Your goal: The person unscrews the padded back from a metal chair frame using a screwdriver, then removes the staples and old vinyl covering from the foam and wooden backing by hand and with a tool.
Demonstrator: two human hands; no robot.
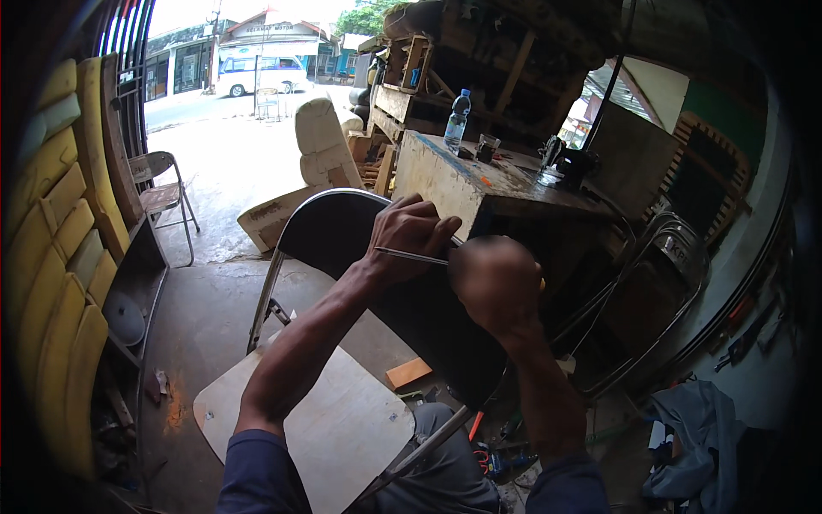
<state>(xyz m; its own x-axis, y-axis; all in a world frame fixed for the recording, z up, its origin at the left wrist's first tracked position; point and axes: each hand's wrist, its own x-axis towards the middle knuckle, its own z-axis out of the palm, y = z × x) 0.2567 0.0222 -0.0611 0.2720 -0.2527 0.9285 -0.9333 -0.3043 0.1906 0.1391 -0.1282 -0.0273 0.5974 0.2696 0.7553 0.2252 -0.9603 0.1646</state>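
Observation:
A folding chair stands before me, with a black backrest (pixel 342 231) in a metal frame and a pale, bare seat board (pixel 317 411). My left hand (pixel 409 236) is closed on the backrest's upper edge, fingers curled over it. In my right hand (pixel 497 283), which looks blurred, is a tool with a thin metal shaft (pixel 415 255). The shaft points left, across my left hand near the wrist. A fist hides the tool's handle, apart from a small yellow spot at its right side. Both hands are close together over the backrest.
Yellow foam pieces (pixel 51 257) are stacked along the left. Beyond the chair, a worn workbench (pixel 437 180) carries a water bottle (pixel 458 120) and a sewing machine (pixel 565 163). Folded metal chairs (pixel 676 257) lean at right. Grey cloth (pixel 698 437) and scattered tools lie low at right.

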